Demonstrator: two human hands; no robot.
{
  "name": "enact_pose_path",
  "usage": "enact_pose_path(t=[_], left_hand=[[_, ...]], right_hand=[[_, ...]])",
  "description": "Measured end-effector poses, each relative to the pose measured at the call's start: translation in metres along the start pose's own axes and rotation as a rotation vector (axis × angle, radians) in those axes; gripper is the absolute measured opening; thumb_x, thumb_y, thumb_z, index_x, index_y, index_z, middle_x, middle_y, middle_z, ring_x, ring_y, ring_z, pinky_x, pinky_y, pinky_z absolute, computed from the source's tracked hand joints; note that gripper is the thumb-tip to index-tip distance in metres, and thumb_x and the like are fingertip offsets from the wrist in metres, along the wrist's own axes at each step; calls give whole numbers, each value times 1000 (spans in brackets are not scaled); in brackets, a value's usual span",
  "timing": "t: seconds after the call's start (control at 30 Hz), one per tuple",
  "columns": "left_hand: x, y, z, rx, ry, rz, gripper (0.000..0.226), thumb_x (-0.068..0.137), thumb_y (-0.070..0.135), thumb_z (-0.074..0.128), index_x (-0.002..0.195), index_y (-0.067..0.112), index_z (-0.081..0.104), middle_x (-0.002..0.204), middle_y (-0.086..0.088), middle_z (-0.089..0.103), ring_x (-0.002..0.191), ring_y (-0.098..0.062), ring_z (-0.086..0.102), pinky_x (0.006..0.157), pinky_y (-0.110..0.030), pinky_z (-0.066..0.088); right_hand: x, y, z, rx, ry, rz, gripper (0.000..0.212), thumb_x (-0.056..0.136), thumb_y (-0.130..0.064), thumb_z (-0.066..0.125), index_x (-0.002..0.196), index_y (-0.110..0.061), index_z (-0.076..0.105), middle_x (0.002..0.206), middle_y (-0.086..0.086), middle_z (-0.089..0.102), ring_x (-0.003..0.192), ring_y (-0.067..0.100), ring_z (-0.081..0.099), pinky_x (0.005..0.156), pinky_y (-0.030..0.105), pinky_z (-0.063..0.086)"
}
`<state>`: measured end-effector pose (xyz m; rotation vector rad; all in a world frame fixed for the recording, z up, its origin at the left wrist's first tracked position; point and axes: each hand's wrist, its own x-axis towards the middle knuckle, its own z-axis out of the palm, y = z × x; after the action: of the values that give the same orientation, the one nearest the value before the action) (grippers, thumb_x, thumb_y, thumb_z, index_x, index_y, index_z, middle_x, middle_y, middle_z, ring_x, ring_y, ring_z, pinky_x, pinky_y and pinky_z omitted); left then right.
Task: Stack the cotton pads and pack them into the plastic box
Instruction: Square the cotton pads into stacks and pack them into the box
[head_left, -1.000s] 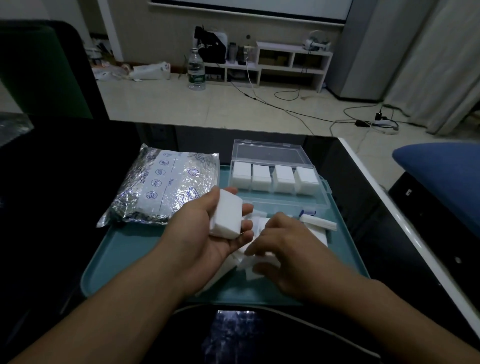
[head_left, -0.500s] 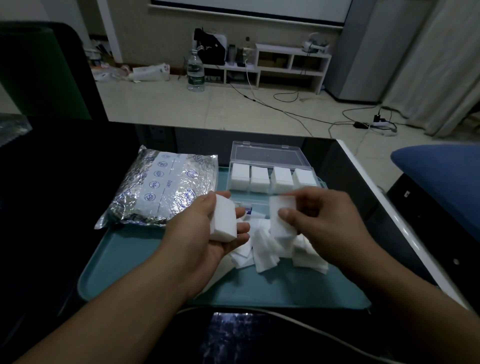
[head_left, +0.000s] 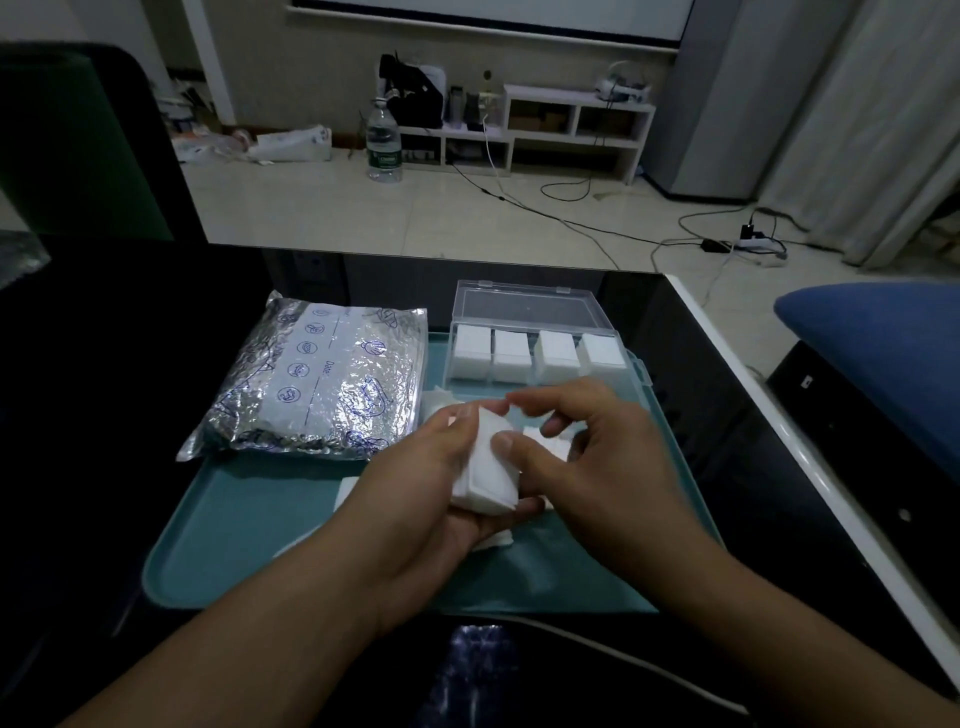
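A stack of white cotton pads (head_left: 485, 475) sits in my left hand (head_left: 421, 499), held in the cupped palm with the thumb on its top left. My right hand (head_left: 587, 462) meets it from the right, thumb pressing the face of the stack and fingers curled over its top. Loose pads (head_left: 550, 441) lie on the teal tray (head_left: 234, 551) beneath and behind both hands, mostly hidden. At the tray's back right stands the clear plastic box (head_left: 540, 353), lid open, with several compartments filled with white pad stacks.
A crinkled silver foil bag (head_left: 322, 384) lies on the tray's left half. The tray rests on a black glossy table whose white right edge (head_left: 810, 452) runs diagonally. A white cable (head_left: 613, 649) crosses the table near me. A blue seat (head_left: 893, 353) stands to the right.
My right hand lifted pads off the tray and brought them left onto the stack in my left hand. Both hands now meet around one stack above the tray's middle.
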<state>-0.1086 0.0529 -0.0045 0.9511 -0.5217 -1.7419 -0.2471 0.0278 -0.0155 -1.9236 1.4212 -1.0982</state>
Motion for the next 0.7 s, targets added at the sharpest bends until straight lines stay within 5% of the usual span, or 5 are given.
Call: enact_pose_path(t=[0.1, 0.2, 0.4, 0.6, 0.7], left_hand=[[1, 7, -3, 25, 44, 2, 29, 104, 27, 38, 108, 15, 64, 85, -14, 75, 62, -22, 71, 52, -29, 56], [3, 18, -9, 15, 75, 41, 31, 105, 29, 35, 111, 16, 62, 91, -18, 73, 61, -20, 66, 58, -30, 53], [1, 30, -16, -50, 69, 71, 34, 102, 37, 42, 106, 13, 65, 87, -17, 69, 60, -21, 62, 57, -34, 57], [0, 28, -14, -47, 103, 97, 27, 101, 32, 45, 108, 11, 61, 82, -17, 69, 55, -19, 62, 51, -30, 55], [1, 27, -15, -29, 132, 121, 30, 103, 33, 40, 113, 12, 59, 89, -17, 66, 58, -19, 60, 52, -28, 54]], right_hand=[[4, 2, -5, -69, 66, -62, 27, 85, -34, 67, 111, -31, 64, 103, -16, 59, 91, 1, 56, 71, 13, 41], [13, 9, -16, -79, 94, -35, 17, 90, -27, 61, 106, -30, 65, 99, -17, 62, 90, -1, 58, 76, 19, 47], [20, 34, -31, -440, -109, 14, 27, 90, -32, 60, 115, -24, 68, 113, -7, 65, 110, 12, 54, 96, 29, 42], [19, 33, -27, -582, -238, 2, 38, 92, -42, 58, 125, -23, 62, 116, -4, 60, 113, 15, 48, 94, 26, 35], [23, 32, -30, -571, -186, -14, 25, 93, -36, 56, 104, -20, 71, 96, -2, 65, 92, 16, 57, 82, 29, 42]])
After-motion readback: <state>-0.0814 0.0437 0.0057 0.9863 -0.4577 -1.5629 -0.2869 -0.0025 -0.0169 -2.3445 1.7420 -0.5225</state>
